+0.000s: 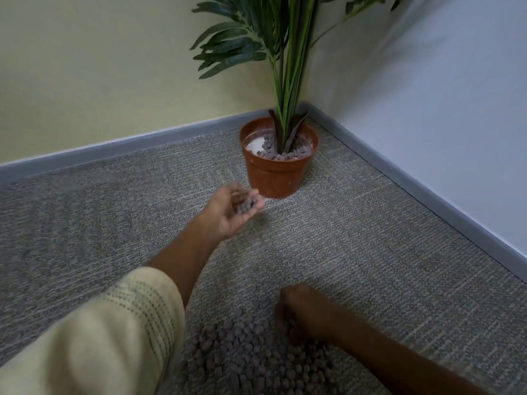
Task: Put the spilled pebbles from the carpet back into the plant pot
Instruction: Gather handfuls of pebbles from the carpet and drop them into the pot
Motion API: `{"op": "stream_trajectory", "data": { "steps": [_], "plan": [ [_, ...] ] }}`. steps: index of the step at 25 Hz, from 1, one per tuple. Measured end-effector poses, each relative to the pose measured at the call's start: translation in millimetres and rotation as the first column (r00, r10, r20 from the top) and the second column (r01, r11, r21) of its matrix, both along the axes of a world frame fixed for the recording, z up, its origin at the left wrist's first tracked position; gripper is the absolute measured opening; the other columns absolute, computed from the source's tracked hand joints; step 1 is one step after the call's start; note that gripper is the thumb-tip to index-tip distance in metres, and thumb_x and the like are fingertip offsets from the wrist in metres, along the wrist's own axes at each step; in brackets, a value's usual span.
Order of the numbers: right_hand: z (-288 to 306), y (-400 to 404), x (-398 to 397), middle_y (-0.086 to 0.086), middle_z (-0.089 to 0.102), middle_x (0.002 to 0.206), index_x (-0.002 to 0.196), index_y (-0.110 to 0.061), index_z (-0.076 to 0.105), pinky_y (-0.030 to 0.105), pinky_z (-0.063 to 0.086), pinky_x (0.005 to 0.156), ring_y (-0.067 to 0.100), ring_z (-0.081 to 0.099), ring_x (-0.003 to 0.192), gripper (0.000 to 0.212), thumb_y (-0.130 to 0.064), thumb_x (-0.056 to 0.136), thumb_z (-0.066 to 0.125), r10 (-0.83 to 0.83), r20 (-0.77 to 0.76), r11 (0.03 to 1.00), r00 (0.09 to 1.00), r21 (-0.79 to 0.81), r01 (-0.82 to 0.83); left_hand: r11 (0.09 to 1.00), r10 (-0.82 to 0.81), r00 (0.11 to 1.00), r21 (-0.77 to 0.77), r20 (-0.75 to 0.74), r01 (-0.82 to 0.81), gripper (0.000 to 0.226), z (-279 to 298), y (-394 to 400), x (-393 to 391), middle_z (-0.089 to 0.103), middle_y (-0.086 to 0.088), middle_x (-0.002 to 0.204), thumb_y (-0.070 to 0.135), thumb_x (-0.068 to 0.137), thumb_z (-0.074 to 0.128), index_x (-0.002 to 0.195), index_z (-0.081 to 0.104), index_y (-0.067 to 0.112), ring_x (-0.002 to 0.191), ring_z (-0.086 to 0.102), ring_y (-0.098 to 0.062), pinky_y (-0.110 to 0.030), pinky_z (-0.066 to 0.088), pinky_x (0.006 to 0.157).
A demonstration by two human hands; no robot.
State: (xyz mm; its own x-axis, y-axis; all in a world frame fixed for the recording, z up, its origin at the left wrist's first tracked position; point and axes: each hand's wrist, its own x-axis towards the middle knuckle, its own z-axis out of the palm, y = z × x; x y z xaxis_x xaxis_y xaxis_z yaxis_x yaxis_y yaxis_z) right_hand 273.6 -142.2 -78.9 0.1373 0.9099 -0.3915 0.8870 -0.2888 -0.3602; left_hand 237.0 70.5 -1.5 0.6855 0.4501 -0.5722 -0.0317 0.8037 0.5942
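Carrying pebbles (247,207) cupped in left hand (232,213) toward pot (278,172) | right hand (306,310) curled in pile (256,354), grip unclear | light, loose, rolling: scoop, not pinch

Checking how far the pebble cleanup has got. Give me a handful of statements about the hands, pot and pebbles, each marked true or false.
1. The left hand holds pebbles cupped in its palm. True.
2. The plant pot lies tipped on its side. False: it stands upright in the corner.
3. A pile of pebbles lies on the carpet. True.
4. The right hand hovers over the pot. False: it is down at the pile.
5. The pot is empty of pebbles. False: some lie around the stems.
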Motion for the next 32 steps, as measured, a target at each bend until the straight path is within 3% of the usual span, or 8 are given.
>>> {"op": "stream_trajectory", "data": {
  "steps": [4,7,12,14,20,26,29,32],
  "plan": [
    [-5,5,6,0.014,0.069,0.101,0.095,-0.009,0.072,0.026,0.045,0.080,0.027,0.062,0.098,0.029,-0.011,0.066,0.073,-0.036,0.000,0.999,0.999,0.006,0.036,0.981,0.055,0.999,0.185,0.002,-0.054,0.019,53,27,70,0.049,-0.012,0.088,0.012,0.094,0.046,0.105,0.055,-0.001,0.087,0.052,-0.016,-0.031,0.056,0.083],
    [-9,5,12,0.015,0.073,0.094,0.094,-0.009,0.075,0.021,0.045,0.078,0.024,0.066,0.092,0.025,-0.008,0.070,0.067,-0.057,-0.095,0.998,0.994,0.020,0.059,0.961,0.021,1.000,0.276,-0.022,-0.015,0.025,74,32,104,0.041,-0.010,0.073,0.017,0.096,0.037,0.079,0.048,0.003,0.061,0.036,-0.018,-0.034,0.049,0.074],
    [-16,1,20,0.015,0.075,0.080,0.088,-0.010,0.077,0.000,0.036,0.049,-0.008,0.052,0.044,0.022,-0.002,0.068,0.071,-0.224,-0.347,0.969,0.911,0.019,0.245,0.963,-0.008,1.000,0.269,-0.022,0.014,0.028,67,42,117,0.049,-0.013,0.082,0.031,0.095,0.037,0.088,0.048,0.007,0.083,0.047,-0.026,-0.043,0.038,0.100],
    [-17,-4,23,0.008,0.075,0.070,0.084,-0.009,0.076,0.005,0.044,0.047,-0.007,0.055,0.042,0.019,0.001,0.068,0.074,-0.354,-0.552,0.916,0.755,-0.040,0.400,0.954,-0.027,1.000,0.298,0.001,0.025,0.032,66,43,114,0.052,-0.013,0.085,0.032,0.096,0.034,0.099,0.052,0.006,0.079,0.045,-0.026,-0.044,0.026,0.111],
    [-17,-12,29,0.011,0.071,0.076,0.084,-0.006,0.064,0.027,0.057,0.058,0.020,0.070,0.070,0.019,0.011,0.081,0.056,-0.384,-0.906,0.720,-0.176,-0.413,0.558,0.929,-0.052,0.998,0.368,0.031,0.037,0.026,53,42,77,0.057,-0.013,0.103,0.019,0.093,0.037,0.100,0.060,0.009,0.104,0.054,-0.029,-0.046,0.045,0.102],
    [12,24,42,0.010,0.063,0.074,0.081,-0.005,0.057,0.017,0.050,0.052,0.013,0.061,0.062,0.005,-0.002,0.083,0.053,-0.471,-0.855,0.713,-0.216,-0.513,0.477,0.889,-0.074,0.977,0.431,-0.199,0.155,0.024,10,33,3,0.063,-0.011,0.107,0.013,0.090,0.045,0.109,0.060,0.008,0.097,0.063,-0.021,-0.035,0.056,0.072],
    [71,63,97,0.011,0.060,0.079,0.084,-0.001,0.060,0.017,0.052,0.057,0.013,0.058,0.065,0.008,0.003,0.078,0.060,-0.296,-0.902,0.649,-0.314,-0.431,0.626,0.539,-0.467,0.761,0.537,-0.450,0.649,0.031,-15,18,-43,0.070,-0.005,0.097,0.016,0.084,0.063,0.115,0.058,0.015,0.092,0.062,-0.025,-0.038,0.055,0.074],
    [127,112,145,0.015,0.053,0.085,0.100,0.006,0.061,0.023,0.056,0.067,0.014,0.053,0.073,0.020,0.011,0.084,0.051,-0.126,-0.948,0.418,-0.292,-0.317,0.851,-0.354,-0.461,0.068,0.254,-0.885,0.900,0.099,-37,-5,-74,0.046,-0.002,0.143,0.037,0.061,0.085,0.142,0.028,0.035,0.132,0.042,-0.030,-0.049,0.040,0.107]
  ]
}}
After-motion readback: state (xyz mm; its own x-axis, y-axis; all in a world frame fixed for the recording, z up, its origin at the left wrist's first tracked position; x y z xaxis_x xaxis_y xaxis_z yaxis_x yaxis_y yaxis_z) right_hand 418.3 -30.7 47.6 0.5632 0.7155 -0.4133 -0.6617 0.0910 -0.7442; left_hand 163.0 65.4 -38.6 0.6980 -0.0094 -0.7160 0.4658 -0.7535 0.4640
